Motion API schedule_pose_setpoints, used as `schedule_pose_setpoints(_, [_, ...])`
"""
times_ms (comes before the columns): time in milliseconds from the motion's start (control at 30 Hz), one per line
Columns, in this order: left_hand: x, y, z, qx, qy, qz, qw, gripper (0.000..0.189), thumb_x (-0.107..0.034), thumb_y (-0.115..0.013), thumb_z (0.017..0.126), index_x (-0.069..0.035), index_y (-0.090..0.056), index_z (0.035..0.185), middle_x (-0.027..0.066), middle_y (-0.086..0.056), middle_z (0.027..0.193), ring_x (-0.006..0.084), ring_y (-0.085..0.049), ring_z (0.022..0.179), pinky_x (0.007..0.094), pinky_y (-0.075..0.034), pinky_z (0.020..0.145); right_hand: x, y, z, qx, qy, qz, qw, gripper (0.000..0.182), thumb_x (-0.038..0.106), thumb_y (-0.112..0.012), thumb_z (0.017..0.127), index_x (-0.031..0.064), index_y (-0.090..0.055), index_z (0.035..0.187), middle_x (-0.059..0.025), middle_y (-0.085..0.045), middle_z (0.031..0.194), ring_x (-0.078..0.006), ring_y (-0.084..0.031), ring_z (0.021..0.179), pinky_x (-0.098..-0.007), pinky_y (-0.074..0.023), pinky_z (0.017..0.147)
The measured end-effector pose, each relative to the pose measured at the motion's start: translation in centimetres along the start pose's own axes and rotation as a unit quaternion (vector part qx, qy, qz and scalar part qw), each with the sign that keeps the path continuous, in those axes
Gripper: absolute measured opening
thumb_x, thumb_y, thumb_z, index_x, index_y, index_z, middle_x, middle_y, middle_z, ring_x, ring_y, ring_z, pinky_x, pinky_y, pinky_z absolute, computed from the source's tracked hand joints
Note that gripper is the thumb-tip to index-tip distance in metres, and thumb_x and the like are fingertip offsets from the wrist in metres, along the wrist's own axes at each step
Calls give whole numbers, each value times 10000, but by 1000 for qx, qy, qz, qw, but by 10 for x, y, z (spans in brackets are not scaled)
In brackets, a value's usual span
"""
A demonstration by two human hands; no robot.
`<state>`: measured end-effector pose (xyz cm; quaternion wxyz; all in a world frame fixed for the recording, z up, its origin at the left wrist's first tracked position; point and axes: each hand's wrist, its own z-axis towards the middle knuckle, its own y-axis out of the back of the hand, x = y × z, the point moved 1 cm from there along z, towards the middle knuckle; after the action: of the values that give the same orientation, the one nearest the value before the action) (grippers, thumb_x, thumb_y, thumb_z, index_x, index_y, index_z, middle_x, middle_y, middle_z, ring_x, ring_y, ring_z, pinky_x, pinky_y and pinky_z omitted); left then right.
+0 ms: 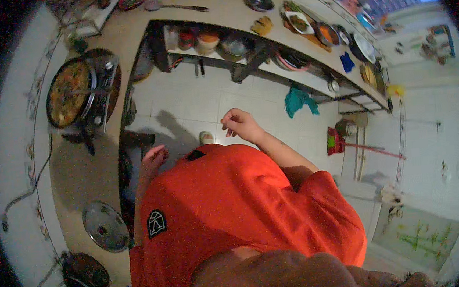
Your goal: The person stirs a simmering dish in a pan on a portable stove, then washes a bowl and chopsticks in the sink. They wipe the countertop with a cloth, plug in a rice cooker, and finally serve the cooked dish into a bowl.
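My left hand (154, 159) hangs beside the counter's edge at the left, fingers loosely bent, and holds nothing that I can see. My right hand (239, 123) hovers in front of the orange shirt over the tiled floor, its fingers curled; whether anything small is between them is unclear. On the left counter a pan of cooked food (70, 93) stands at the gas stove (106, 92). Nearer me on that counter lie a round lid (106, 226) and a dark pan (85, 276). A ladle (178, 6) lies on the far counter.
The far counter (219, 12) bears a small metal bowl (259, 2), a white dish of food (300, 22), a bowl of orange food (328, 34) and a blue cloth (346, 62). Pots stand on shelves below. A teal cloth (299, 100) hangs there; a red-handled broom (336, 140) is at the right.
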<state>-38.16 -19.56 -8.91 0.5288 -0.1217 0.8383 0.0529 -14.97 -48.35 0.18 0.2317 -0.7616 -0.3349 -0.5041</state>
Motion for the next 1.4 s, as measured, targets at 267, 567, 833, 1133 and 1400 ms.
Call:
schedule_pose_setpoints(267, [-65, -73, 63, 97, 17, 56, 994, 385, -252, -549, 929, -18, -516, 1232, 66, -614, 1089, 147, -584, 947, 295, -477, 798, -36, 122, -13, -210, -34, 103, 972, 187, 252, -562, 912, 70, -540, 948, -67, -636, 813, -143, -609, 608, -259, -477, 543])
schedule_pose_setpoints(567, [-69, -208, 203, 53, 20, -142, 988, 359, -221, -545, 933, -8, -504, 1219, 93, -611, 1084, 165, -583, 944, 301, -474, 810, -50, 317, 29, -212, -40, 84, 973, 150, 204, -546, 908, 57, -534, 931, -60, -630, 796, -135, -611, 601, -253, -463, 521])
schedule_pose_setpoints(833, [-133, -333, 317, 98, 62, -64, 991, 359, -213, -560, 922, -14, -509, 1217, 96, -611, 1061, 183, -589, 954, 304, -475, 819, -68, 461, 18, -315, -9, 136, 939, 151, 184, -568, 888, 36, -565, 918, -40, -605, 703, -129, -580, 533, -259, -445, 440])
schedule_pose_setpoints(1133, [-218, -457, 476, 285, 53, 148, 946, 345, -214, -541, 928, -14, -514, 1209, 84, -608, 1061, 167, -584, 974, 297, -481, 827, -81, 563, -24, -477, -54, 196, 855, 204, 225, -561, 899, 25, -567, 937, -82, -633, 762, -142, -607, 571, -261, -470, 490])
schedule_pose_setpoints(1400, [-268, -559, 578, 388, 74, 48, 918, 343, -179, -568, 910, -23, -510, 1210, 80, -602, 1065, 173, -583, 971, 306, -461, 876, -67, 679, -58, -626, -41, 108, 771, 216, 254, -557, 912, 39, -571, 922, -74, -626, 804, -150, -605, 638, -261, -463, 549])
